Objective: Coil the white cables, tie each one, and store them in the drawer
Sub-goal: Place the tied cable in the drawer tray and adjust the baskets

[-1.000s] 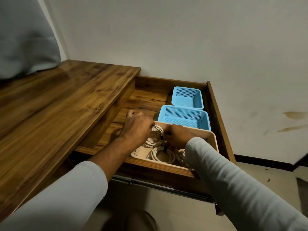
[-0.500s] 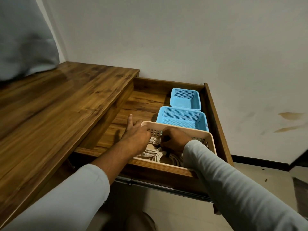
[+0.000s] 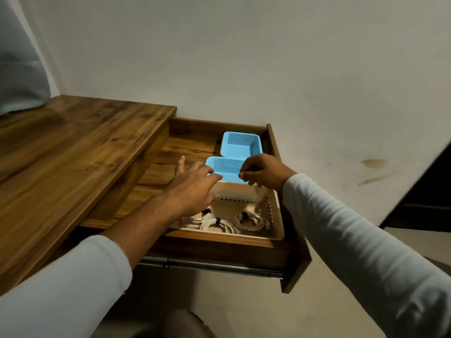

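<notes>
Below both hands, inside the pulled-out wooden drawer (image 3: 219, 250), a beige perforated basket (image 3: 274, 215) holds the coiled white cables (image 3: 249, 222), each bundle cinched with a dark tie. One coil lies under the right hand's side of the basket, and two more sit beneath the left hand, partly hidden by the left wrist. The left hand (image 3: 192, 189) is spread wide and flat, palm down, with fingers (image 3: 181, 164) fanned out, hovering over the near-left part of the basket; it grips nothing. The right hand (image 3: 263, 170) is raised above the basket's far rim, its fingers curled loosely inward toward the left hand with the thumb close to the fingertips; whether anything small is pinched there cannot be told. The fingertips of the two hands are near each other but apart.

Just beyond the right hand sit two blue mesh baskets: the nearer blue basket (image 3: 224, 165) is partly covered by both hands, and the farther blue basket (image 3: 241, 145) stands behind it against the drawer's back corner. To the left of the left hand stretches the wooden desktop (image 3: 73, 147). Both forearms wear pale long sleeves (image 3: 353, 235), the left one pushed up the arm.
</notes>
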`<state>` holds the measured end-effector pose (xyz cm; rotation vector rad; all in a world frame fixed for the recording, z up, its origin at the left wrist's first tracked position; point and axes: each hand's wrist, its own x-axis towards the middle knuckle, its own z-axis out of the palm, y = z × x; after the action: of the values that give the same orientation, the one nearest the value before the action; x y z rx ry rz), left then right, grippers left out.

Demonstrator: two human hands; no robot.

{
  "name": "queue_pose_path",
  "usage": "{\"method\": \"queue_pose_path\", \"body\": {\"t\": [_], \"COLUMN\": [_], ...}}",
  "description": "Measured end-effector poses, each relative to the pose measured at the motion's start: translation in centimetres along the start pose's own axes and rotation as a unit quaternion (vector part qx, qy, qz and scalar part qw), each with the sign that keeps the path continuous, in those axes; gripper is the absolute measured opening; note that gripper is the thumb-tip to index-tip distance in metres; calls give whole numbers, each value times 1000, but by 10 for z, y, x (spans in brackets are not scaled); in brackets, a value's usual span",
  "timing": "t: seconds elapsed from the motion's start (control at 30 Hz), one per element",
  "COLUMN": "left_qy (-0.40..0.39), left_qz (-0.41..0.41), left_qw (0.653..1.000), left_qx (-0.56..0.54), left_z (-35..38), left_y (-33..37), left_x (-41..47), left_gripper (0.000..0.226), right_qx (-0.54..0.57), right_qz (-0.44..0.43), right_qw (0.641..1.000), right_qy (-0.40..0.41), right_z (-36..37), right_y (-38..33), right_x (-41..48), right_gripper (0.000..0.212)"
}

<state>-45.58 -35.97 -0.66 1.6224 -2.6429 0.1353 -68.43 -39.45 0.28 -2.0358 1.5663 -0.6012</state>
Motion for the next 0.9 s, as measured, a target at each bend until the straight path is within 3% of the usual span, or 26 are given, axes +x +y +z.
{"method": "queue_pose_path", "body": {"t": [0.17,0.27,0.43,0.6,0.9], "left_qy": [26,22,1,-60,-33], "left_qz": [92,149,223,230,242], "left_qw": [995,987,973,971,970], "left_qx": [-36,-50,-56,-22,2], "left_z": [-11,-11,-1,14,26], "left_y": [55,98,154,172,161], "left_x": [12,13,16,16,14], "left_gripper": [57,59,68,80,84], "right_qx": [-36,-46,-34,14,69], "right_qz": [37,68,122,134,140], "right_qw": [995,991,991,991,988], "right_qy": [90,104,36,-10,-14], "right_z": [-48,-61,-50,-28,-21], "right_y": [39,68,106,115,110], "right_x": [-30,-51,-78,-86,-81], "right_gripper": [17,20,34,48,49]}}
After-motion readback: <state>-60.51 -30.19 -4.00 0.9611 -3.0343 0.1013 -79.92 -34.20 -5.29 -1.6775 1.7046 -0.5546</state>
